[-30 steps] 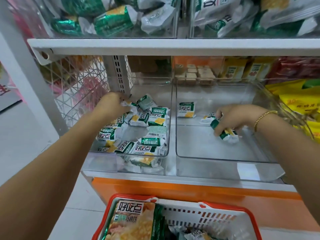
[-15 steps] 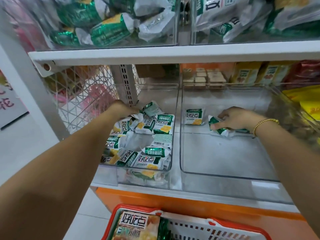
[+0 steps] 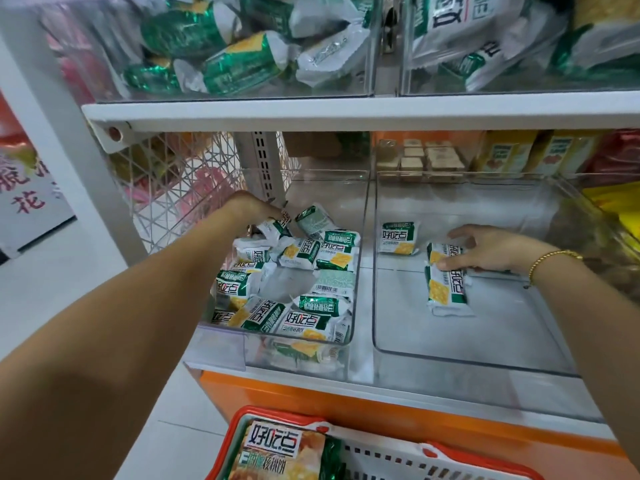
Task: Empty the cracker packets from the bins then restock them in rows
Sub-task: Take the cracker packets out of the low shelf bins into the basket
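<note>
Two clear bins sit on the lower shelf. The left bin (image 3: pixel 362 282) holds several green-and-white cracker packets (image 3: pixel 304 320) in a loose heap. My left hand (image 3: pixel 252 209) reaches to its back left corner, fingers curled round one packet (image 3: pixel 273 226). The right bin (image 3: pixel 485 327) is mostly bare. One packet (image 3: pixel 398 238) lies flat near its back left. My right hand (image 3: pixel 488 249) grips a packet (image 3: pixel 446 253) just right of it, thumb and fingers across it. Another packet (image 3: pixel 446 292) lies directly in front of that one.
A red-and-white basket (image 3: pixel 450 452) with a large cracker bag (image 3: pixel 277 448) is below the shelf's orange front (image 3: pixel 381 410). The upper shelf (image 3: pixel 346 110) overhangs, carrying bins full of packets. A white wire side panel (image 3: pixel 180 188) stands left; yellow goods (image 3: pixel 616 209) lie right.
My right hand carried its packets back and left, beside the flat one, and one now lies in front of it. My left hand stays on a packet at the left bin's back corner.
</note>
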Available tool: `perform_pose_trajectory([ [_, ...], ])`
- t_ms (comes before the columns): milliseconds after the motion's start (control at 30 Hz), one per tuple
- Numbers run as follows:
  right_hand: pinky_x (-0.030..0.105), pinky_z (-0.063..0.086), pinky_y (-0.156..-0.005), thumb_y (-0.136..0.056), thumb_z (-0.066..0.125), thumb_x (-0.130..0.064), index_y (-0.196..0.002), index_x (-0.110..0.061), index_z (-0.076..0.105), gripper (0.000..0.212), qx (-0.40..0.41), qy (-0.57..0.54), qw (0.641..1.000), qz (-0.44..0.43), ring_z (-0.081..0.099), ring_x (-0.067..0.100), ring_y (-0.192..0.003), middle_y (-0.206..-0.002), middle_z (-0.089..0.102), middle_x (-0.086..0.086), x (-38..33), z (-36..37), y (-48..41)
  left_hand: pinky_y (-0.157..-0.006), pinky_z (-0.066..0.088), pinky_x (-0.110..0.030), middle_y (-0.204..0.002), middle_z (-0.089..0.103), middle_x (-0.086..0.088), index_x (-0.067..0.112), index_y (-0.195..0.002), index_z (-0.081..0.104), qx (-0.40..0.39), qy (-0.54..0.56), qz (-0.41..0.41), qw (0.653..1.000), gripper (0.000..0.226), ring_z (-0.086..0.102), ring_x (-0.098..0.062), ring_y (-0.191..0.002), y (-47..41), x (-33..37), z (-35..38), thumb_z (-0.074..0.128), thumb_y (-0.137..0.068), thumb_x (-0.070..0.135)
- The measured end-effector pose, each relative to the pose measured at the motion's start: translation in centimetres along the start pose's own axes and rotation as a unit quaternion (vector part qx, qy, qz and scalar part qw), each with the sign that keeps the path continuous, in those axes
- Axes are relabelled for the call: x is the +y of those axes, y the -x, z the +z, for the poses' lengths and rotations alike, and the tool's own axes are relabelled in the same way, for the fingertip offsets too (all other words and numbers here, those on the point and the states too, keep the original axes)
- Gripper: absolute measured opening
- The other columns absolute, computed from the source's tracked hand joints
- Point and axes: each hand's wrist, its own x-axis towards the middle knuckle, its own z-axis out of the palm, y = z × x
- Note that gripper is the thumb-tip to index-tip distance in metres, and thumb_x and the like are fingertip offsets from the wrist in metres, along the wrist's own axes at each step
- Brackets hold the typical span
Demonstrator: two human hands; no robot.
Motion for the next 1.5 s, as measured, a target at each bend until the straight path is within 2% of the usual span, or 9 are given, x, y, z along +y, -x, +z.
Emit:
perform_pose_trajectory([
  [233, 0.031, 0.023, -0.113, -0.07, 0.078, -0.048, -0.152, -0.018, 0.02, 0.104, -0.046, 0.064, 0.997, -0.021, 0.029, 0.023, -0.141, -0.157, 0.026, 0.0, -0.1, 0.7, -0.9, -0.093, 0.047, -0.031, -0.143, 0.046, -0.011, 0.008, -0.139, 0.043, -0.164, -0.155, 0.042, 0.973, 0.071, 0.054, -0.029, -0.118, 1.5, -0.8, -4.8, 0.065, -0.083, 0.045],
  [367, 0.033, 0.024, -0.114, -0.067, 0.079, -0.052, -0.152, -0.018, 0.018, 0.11, -0.054, 0.096, 0.994, -0.017, 0.027, 0.023, -0.142, -0.158, 0.024, 0.001, -0.7, 0.9, -0.5, -0.095, 0.043, -0.031, -0.138, 0.049, -0.007, 0.012, -0.135, 0.05, -0.153, -0.341, 0.127, 0.919, 0.065, 0.054, -0.021, -0.109, 3.1, -1.3, -4.2, 0.065, -0.083, 0.048],
  [500, 0.039, 0.04, -0.107, -0.034, 0.076, -0.081, -0.145, -0.016, 0.038, 0.134, -0.083, 0.156, 0.984, -0.004, 0.042, 0.023, -0.131, -0.149, 0.04, 0.002, -1.0, 1.0, -0.4, -0.085, 0.044, -0.029, -0.126, 0.056, -0.006, 0.014, -0.122, 0.056, -0.114, -0.311, 0.154, 0.931, 0.051, 0.053, -0.021, -0.107, 2.5, -2.9, -1.8, 0.076, -0.078, 0.03],
  [667, 0.031, 0.04, -0.101, -0.062, 0.081, -0.054, -0.125, -0.024, 0.049, 0.077, -0.124, 0.176, 0.976, -0.039, 0.047, 0.018, -0.118, -0.131, 0.047, -0.006, -2.0, 1.2, 0.5, -0.099, 0.04, -0.033, -0.138, 0.046, -0.011, 0.01, -0.136, 0.042, -0.099, -0.331, 0.142, 0.928, 0.073, 0.047, -0.027, -0.123, 1.8, -3.6, -0.8, 0.077, -0.077, 0.036],
  [900, 0.023, 0.055, -0.072, -0.07, 0.085, -0.026, -0.105, -0.021, 0.061, 0.043, -0.174, 0.089, 0.979, -0.063, 0.061, 0.011, -0.07, -0.104, 0.058, 0.002, -2.5, 1.6, 1.2, -0.078, 0.046, -0.031, -0.109, 0.056, -0.01, 0.007, -0.115, 0.053, -0.054, -0.324, 0.163, 0.93, 0.052, 0.052, -0.023, -0.093, 2.9, -3.5, -1.0, 0.077, -0.075, 0.031],
  [1067, 0.016, 0.037, -0.046, -0.076, 0.08, -0.021, -0.065, -0.012, 0.061, 0.023, -0.1, -0.04, 0.989, -0.105, 0.045, 0.009, -0.051, -0.053, 0.056, -0.004, -2.3, -0.4, 2.0, -0.06, 0.046, -0.03, -0.086, 0.065, -0.013, 0.004, -0.099, 0.061, 0.033, -0.272, 0.184, 0.944, 0.042, 0.058, -0.022, -0.07, 6.1, -2.8, -2.5, 0.076, -0.075, 0.035],
  [1200, 0.019, 0.047, -0.068, -0.053, 0.081, -0.039, -0.098, -0.007, 0.071, 0.056, -0.182, -0.18, 0.962, -0.091, 0.058, 0.01, -0.078, -0.092, 0.072, 0.007, -2.4, -0.9, 3.3, -0.069, 0.048, -0.03, -0.093, 0.064, -0.004, 0.012, -0.108, 0.06, 0.074, -0.159, 0.234, 0.956, 0.042, 0.059, -0.022, -0.08, 11.7, -1.8, -3.4, 0.077, -0.076, 0.033],
  [1367, 0.033, 0.051, -0.087, -0.053, 0.083, -0.041, -0.107, -0.021, 0.062, 0.062, -0.29, -0.089, 0.951, -0.055, 0.059, 0.022, -0.106, -0.104, 0.071, 0.002, -2.5, 1.6, 4.4, -0.042, 0.035, -0.007, -0.069, 0.056, 0.007, 0.015, -0.093, 0.059, 0.085, 0.07, 0.236, 0.966, 0.026, 0.054, 0.001, -0.048, 18.4, -1.5, -3.6, 0.076, -0.076, 0.026],
  [1500, 0.027, 0.052, -0.071, -0.064, 0.081, -0.038, -0.102, -0.015, 0.063, 0.049, -0.292, -0.059, 0.954, -0.025, 0.059, 0.016, -0.078, -0.089, 0.067, 0.005, -2.5, 2.3, 5.2, -0.056, 0.047, -0.011, -0.081, 0.073, 0.004, 0.018, -0.096, 0.066, 0.023, 0.188, 0.223, 0.956, 0.042, 0.067, -0.001, -0.068, 22.3, -2.0, -2.4, 0.075, -0.062, 0.04],
])
